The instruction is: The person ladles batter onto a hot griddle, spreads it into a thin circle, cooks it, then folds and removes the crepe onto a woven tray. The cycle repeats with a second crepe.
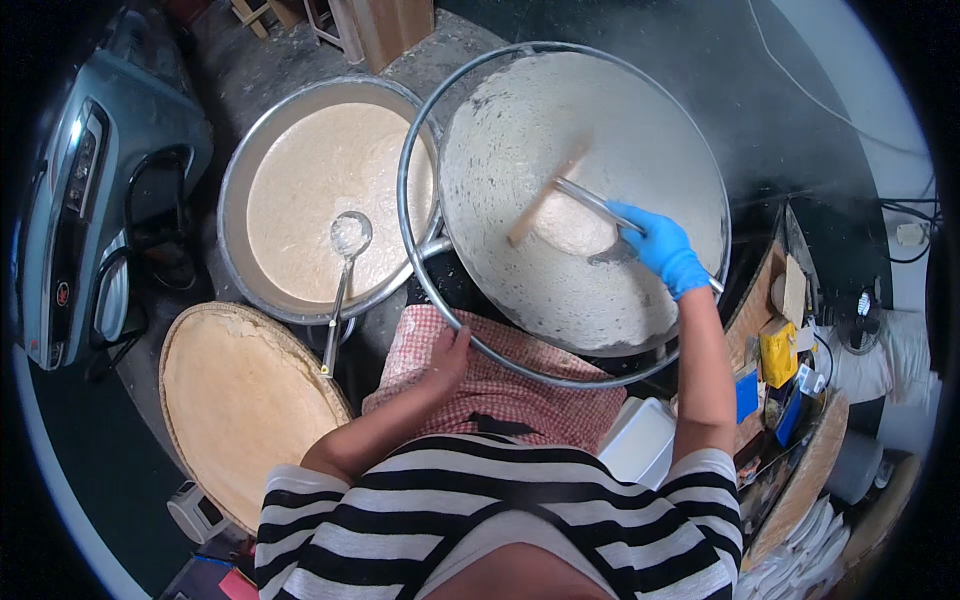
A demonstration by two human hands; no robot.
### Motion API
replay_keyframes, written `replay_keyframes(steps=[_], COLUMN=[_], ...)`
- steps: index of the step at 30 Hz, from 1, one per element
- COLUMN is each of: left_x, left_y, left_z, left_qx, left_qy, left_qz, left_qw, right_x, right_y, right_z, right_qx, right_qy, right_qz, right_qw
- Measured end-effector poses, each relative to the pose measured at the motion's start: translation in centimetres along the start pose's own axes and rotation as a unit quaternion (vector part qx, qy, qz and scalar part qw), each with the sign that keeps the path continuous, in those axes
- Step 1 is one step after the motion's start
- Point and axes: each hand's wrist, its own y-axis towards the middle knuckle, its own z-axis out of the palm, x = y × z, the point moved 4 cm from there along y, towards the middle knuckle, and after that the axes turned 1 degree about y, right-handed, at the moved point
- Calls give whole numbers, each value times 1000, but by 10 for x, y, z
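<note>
Scraper (531,217) of wood, slim tubular metal handle (592,199) in right grip (660,248), left grip (447,357) unclear

Bright blue on the thin glove (660,250). Pale beige across the thick liquid (310,190) in the round silver-grey metal vat (233,215). Grey-white with dark specks over the wide round pan (640,140). Brown on the wooden blade (530,216). Red-and-white check on the cloth apron (500,398), black-and-white stripes on the short-sleeved shirt (500,480).

The ladle (344,280) and hoop (404,190) obstruct the otherwise open batter pot (233,200).
</note>
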Motion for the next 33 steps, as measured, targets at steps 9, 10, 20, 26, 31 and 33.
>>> replay_keyframes(steps=[9,10,20,26,31,33], left_x=[-95,-106,-61,-18,-59,-71], left_y=[85,89,52,20,52,63], left_z=[-49,-49,-29,1,-25,-31], left_qx=[54,24,0,16,3,1], left_qy=[67,85,-44,-79,12,-37], left_qz=[10,30,32,8,23,34], left_qw=[996,996,999,997,1000,999], right_x=[-12,-5,-25,23,56,71], right_y=[5,9,-48,-107,-148,-157], right_z=[-21,-11,-12,23,54,60], right_qx=[65,73,63,6,47,-6], right_qy=[-27,-9,63,24,86,105], right_qz=[14,-48,157,98,194,142], right_qw=[997,996,984,995,976,984])
